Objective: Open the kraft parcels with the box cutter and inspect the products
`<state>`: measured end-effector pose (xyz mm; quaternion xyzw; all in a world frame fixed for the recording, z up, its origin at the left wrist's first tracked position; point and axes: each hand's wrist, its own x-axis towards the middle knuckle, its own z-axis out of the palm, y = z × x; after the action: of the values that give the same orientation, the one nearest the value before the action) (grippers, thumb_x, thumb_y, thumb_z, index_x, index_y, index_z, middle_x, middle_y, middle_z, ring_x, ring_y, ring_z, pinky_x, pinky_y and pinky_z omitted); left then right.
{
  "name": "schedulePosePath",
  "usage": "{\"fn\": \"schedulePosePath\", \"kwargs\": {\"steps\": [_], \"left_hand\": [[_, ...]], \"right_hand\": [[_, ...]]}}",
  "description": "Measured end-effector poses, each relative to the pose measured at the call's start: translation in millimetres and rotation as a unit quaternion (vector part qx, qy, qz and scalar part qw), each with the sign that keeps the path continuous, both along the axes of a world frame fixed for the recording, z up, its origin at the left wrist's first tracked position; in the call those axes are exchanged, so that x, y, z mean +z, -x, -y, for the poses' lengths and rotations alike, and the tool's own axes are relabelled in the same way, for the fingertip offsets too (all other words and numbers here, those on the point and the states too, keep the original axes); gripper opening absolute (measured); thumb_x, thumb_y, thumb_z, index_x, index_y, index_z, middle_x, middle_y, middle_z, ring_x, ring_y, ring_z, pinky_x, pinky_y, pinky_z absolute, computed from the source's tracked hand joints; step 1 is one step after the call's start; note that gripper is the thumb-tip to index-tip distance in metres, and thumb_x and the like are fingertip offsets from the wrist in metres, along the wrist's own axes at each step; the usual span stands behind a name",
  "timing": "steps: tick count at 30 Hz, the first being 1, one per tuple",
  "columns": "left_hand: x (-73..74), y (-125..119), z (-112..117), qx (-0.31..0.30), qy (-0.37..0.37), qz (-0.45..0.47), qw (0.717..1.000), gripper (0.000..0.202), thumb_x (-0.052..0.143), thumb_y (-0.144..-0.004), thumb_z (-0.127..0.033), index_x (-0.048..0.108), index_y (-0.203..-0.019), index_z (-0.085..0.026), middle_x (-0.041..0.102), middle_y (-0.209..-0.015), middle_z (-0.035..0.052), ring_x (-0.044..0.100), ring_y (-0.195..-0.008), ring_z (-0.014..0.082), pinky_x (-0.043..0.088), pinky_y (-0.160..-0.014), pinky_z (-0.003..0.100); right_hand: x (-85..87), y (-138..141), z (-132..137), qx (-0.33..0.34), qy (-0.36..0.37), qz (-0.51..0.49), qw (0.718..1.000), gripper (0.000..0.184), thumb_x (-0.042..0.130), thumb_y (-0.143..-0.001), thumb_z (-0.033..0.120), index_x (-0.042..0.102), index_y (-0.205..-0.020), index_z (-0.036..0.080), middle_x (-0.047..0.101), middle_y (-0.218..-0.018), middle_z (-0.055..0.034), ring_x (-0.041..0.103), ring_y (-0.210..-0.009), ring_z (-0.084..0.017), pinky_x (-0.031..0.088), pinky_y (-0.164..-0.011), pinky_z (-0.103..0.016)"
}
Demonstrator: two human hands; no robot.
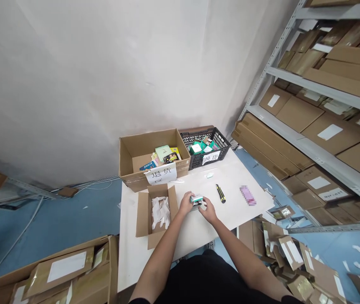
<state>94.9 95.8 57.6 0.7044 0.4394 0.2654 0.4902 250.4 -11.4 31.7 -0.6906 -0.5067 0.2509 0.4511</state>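
Handling step, it seems: fingers of the left hand [186, 203] and right hand [209, 210] pinch a small green-and-white box [196, 199] over the table [195, 230], beside the open carton [172, 202] — the next move likely calls for a light, steady grip

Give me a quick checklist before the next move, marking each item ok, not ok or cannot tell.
1. Small box supported: ok, left hand and right hand are both on it.
2. Cutter away from the fingers: ok, it lies right of the right hand.
3. Cutter blade retracted: cannot tell, too small.
4. Large carton and black crate open on top: ok.
5. Table free of loose items: not ok, the cutter lies there.
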Motion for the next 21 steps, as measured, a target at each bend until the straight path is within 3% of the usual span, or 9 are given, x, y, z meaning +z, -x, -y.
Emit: {"fn": "schedulePosePath", "kwargs": {"steps": [5, 12, 21], "left_hand": [[2.7, 12.5, 13.5, -0.069, -0.047, -0.028, 0.996, 0.052, 0.075, -0.069, -0.011, 0.068, -0.119, -0.026, 0.056, -0.151, 0.01, 0.05, -0.146, 0.0284, 0.044, -0.118, 0.044], [-5.5, 9.1, 21.7, -0.049, -0.035, -0.037, 0.997, 0.048, 0.074, -0.077, -0.014, 0.067, -0.124, -0.026, 0.05, -0.156, 0.0104, 0.054, -0.143, 0.0267, 0.045, -0.118, 0.044], [-12.0, 7.9, 20.8, -0.045, -0.044, -0.064, 0.996, 0.04, 0.059, -0.09, -0.015, 0.067, -0.128, -0.025, 0.053, -0.158, 0.0102, 0.05, -0.147, 0.0252, 0.042, -0.122, 0.043]], "right_hand": [[8.5, -0.9, 11.3, -0.042, -0.025, 0.005, 0.999, 0.053, 0.063, -0.086, 0.031, 0.056, -0.138, 0.024, 0.064, -0.135, -0.0136, 0.068, -0.115, -0.027, 0.064, -0.089, -0.045], [11.1, -7.9, 7.5, 0.054, -0.03, 0.079, 0.995, 0.037, 0.053, -0.092, 0.025, 0.064, -0.128, 0.025, 0.067, -0.126, -0.0118, 0.067, -0.116, -0.026, 0.063, -0.092, -0.044], [2.6, -7.6, -0.9, 0.054, -0.043, 0.12, 0.99, 0.035, 0.046, -0.098, 0.022, 0.069, -0.124, 0.022, 0.067, -0.119, -0.0123, 0.068, -0.113, -0.026, 0.06, -0.096, -0.043]]}}
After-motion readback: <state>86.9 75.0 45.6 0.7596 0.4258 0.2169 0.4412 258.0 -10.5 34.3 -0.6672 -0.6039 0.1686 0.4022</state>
